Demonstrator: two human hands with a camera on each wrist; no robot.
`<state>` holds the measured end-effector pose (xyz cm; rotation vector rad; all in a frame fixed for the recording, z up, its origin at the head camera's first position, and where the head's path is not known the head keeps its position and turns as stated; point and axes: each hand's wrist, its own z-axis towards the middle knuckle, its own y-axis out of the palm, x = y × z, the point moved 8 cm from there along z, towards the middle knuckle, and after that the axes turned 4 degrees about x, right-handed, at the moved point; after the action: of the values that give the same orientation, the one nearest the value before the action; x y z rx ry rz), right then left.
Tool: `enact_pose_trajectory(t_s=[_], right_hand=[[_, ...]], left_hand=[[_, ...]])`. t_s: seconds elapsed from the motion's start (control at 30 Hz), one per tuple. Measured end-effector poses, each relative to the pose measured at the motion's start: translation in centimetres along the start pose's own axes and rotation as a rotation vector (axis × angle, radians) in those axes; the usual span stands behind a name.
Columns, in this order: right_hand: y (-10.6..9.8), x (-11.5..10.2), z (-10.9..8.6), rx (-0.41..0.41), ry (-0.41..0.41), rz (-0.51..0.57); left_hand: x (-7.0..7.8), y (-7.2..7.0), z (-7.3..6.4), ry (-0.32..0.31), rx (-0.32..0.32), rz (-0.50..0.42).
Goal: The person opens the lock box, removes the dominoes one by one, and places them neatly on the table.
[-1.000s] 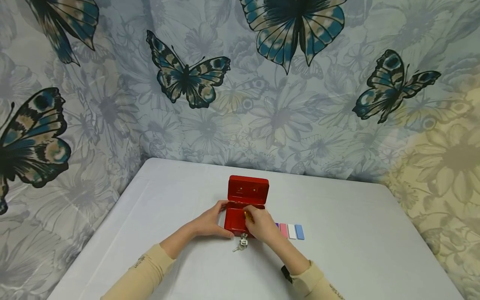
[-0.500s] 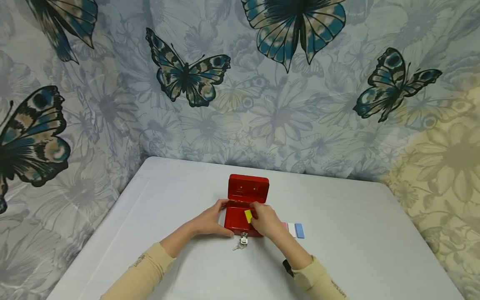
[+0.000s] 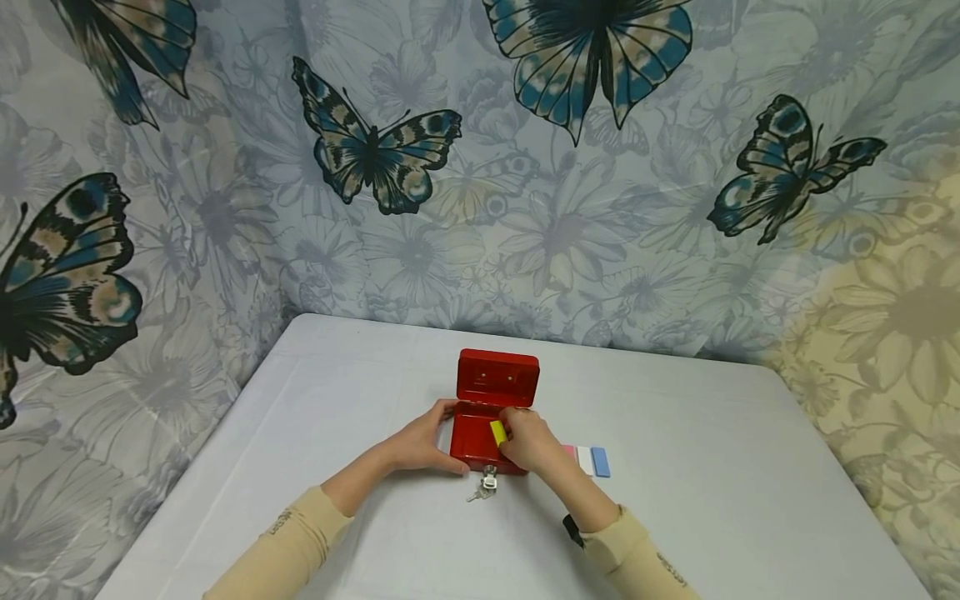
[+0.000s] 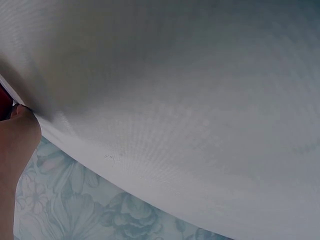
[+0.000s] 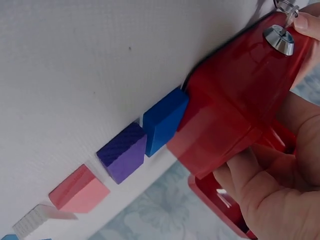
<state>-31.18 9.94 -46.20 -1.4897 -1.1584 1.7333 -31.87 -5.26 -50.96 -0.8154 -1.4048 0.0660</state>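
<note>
A small red metal cash box (image 3: pixel 467 442) stands on the white table, its lid (image 3: pixel 497 367) tilted up at the back. My left hand (image 3: pixel 422 443) grips the box's left side, thumb at the front corner and fingers toward the rear. Inside the box, my right hand (image 3: pixel 531 442) pinches a yellow block (image 3: pixel 498 432), held tilted over the bottom. Fingers of that hand (image 5: pixel 280 185) reach over the box's right wall in the right wrist view, where the yellow block is hidden. A silver lock (image 3: pixel 489 477) with keys (image 3: pixel 480 495) sticks out at the front.
Right of the box, a blue block (image 5: pixel 165 120), a purple block (image 5: pixel 122 152), a pink block (image 5: pixel 80 190) and a white block (image 5: pixel 37 222) stand in a row. A light blue block (image 3: pixel 601 462) ends it. Butterfly-patterned cloth (image 3: pixel 570 217) hangs behind the table.
My right hand has shifted slightly right within the box, and more of the yellow block shows. My left hand keeps its grip on the cash box.
</note>
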Motion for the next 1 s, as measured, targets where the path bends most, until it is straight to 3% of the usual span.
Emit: enact_pose_trajectory(t_s=[1.0], right_hand=[[1.8, -1.1, 0.6, -0.014, -0.113, 0.135]], left_hand=[[0.2, -0.1, -0.1, 0.008, -0.001, -0.010]])
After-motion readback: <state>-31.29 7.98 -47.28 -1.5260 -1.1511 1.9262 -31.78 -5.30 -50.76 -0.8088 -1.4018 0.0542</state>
